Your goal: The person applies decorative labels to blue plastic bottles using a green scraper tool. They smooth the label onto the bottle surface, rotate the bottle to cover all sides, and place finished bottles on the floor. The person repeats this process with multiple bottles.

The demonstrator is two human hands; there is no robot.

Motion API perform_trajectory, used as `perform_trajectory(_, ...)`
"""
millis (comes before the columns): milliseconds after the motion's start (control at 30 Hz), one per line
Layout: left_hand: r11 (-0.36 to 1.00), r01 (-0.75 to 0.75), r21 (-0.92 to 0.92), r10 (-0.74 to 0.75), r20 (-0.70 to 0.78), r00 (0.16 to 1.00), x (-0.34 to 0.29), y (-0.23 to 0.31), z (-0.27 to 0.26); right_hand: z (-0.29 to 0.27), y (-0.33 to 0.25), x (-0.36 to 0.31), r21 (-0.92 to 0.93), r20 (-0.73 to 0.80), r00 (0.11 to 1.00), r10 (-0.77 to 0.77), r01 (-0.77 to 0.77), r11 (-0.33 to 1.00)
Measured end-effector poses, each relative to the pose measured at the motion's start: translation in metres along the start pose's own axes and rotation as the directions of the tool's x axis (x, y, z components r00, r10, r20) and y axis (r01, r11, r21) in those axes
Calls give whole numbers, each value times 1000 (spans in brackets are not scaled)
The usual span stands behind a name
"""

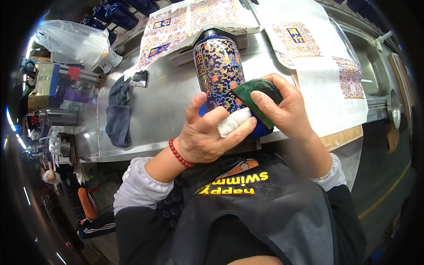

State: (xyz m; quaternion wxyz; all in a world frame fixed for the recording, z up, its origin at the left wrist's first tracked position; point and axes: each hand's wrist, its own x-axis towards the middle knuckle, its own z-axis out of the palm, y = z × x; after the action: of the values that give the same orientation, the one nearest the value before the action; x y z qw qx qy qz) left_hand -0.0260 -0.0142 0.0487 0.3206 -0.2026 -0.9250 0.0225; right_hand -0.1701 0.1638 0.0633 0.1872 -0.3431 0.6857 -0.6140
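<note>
Against the near edge of the steel bench, I cradle the blue patterned bottle tilted away from me. My left hand, one finger bandaged, is clamped round its lower body; my right hand is closed on a dark green scraper, its edge pressed to the bottle's side. I judge the pattern wants smoothing: firm, even strokes, turning the bottle slowly. Beyond the bottle lie printed decal sheets; left of it, a grey cloth.
</note>
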Motion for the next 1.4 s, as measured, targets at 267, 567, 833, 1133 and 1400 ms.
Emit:
perform_trajectory(267,996,30,84,-19,-132,991,-10,2,-10,-1,2,1,-24,-5,997,-81,80,996)
perform_trajectory(567,996,91,25,-89,-83,993,-5,9,-10,3,4,2,-13,13,996,-93,93,996)
perform_trajectory(833,989,144,27,-140,-108,984,-10,10,-12,5,5,2,-28,-5,997,-79,79,996)
perform_trajectory(1133,950,308,-59,-313,-149,938,-22,9,-19,5,4,2,-69,-5,994,-111,111,991)
perform_trajectory(1400,939,337,-71,-341,-43,939,-22,3,-14,4,0,1,-51,14,1000,-16,17,999)
